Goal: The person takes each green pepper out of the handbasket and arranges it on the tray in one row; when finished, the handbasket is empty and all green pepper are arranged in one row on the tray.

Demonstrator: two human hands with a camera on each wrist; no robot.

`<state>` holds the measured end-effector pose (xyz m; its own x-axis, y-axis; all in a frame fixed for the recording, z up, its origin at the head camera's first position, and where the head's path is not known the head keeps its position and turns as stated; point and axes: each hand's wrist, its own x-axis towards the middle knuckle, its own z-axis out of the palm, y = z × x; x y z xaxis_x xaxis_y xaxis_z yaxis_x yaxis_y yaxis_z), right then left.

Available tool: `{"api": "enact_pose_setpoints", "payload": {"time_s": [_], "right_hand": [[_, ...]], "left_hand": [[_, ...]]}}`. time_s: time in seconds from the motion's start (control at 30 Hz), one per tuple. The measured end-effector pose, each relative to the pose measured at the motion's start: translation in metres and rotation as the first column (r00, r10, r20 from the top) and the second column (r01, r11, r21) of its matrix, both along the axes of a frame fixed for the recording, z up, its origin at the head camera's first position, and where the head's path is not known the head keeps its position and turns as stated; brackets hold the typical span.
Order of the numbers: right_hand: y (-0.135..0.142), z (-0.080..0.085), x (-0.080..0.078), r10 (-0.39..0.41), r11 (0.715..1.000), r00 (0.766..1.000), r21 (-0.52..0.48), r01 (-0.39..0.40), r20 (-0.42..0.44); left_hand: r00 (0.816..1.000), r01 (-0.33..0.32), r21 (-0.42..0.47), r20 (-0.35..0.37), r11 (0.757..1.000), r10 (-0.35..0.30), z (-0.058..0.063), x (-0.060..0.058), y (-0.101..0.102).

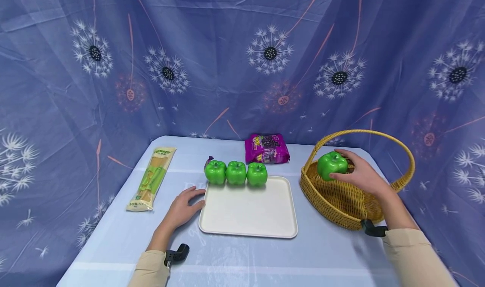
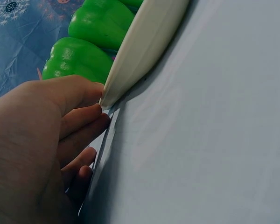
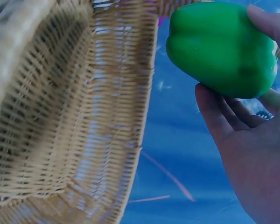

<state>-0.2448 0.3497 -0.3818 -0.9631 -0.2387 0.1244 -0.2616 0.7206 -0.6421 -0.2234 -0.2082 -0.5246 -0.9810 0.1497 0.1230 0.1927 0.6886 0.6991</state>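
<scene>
My right hand [image 1: 358, 171] grips a green bell pepper [image 1: 331, 166] over the wicker basket [image 1: 333, 207], thumb on one side and fingers on the other. In the right wrist view that pepper [image 3: 219, 49] shows beside the basket's woven wall [image 3: 116, 107]. My left hand [image 1: 182, 209] lies by the left edge of a white rectangular tray [image 1: 246, 213]. In the left wrist view its fingertips [image 2: 95, 93] are at the tray's rim [image 2: 144, 46], fingers extended. Three more green bell peppers [image 1: 236, 173] stand in a row along the tray's far edge.
A purple snack bag [image 1: 267, 148] lies behind the tray. On the left is a long yellow-green packet [image 1: 151, 179]. A small purple wrapped item [image 1: 208, 160] is partly hidden behind the leftmost pepper. The basket's tall arched handle [image 1: 363, 131] rises over its opening.
</scene>
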Motion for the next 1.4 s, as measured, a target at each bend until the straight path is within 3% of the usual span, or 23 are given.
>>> {"api": "enact_pose_setpoints", "payload": {"time_s": [0.33, 0.83, 1.13, 1.4], "right_hand": [[-0.026, 0.010, 0.011, 0.049, 0.999, 0.999, -0.012, -0.049, 0.003], [-0.083, 0.005, 0.008, 0.153, 0.987, 0.988, -0.039, -0.153, -0.004], [-0.120, -0.023, -0.001, 0.119, 0.989, 0.993, -0.086, -0.117, 0.023], [-0.134, -0.050, -0.013, 0.065, 0.991, 0.997, -0.121, -0.060, 0.041]], "left_hand": [[1.000, 0.005, -0.001, 0.021, 1.000, -0.005, 0.001, -0.001, 0.000], [1.000, -0.001, 0.003, 0.027, 1.000, 0.001, 0.002, -0.002, -0.001], [1.000, 0.007, 0.005, 0.009, 1.000, -0.007, 0.002, -0.002, -0.001], [1.000, 0.002, 0.004, 0.010, 1.000, -0.002, 0.001, -0.001, -0.001]]}}
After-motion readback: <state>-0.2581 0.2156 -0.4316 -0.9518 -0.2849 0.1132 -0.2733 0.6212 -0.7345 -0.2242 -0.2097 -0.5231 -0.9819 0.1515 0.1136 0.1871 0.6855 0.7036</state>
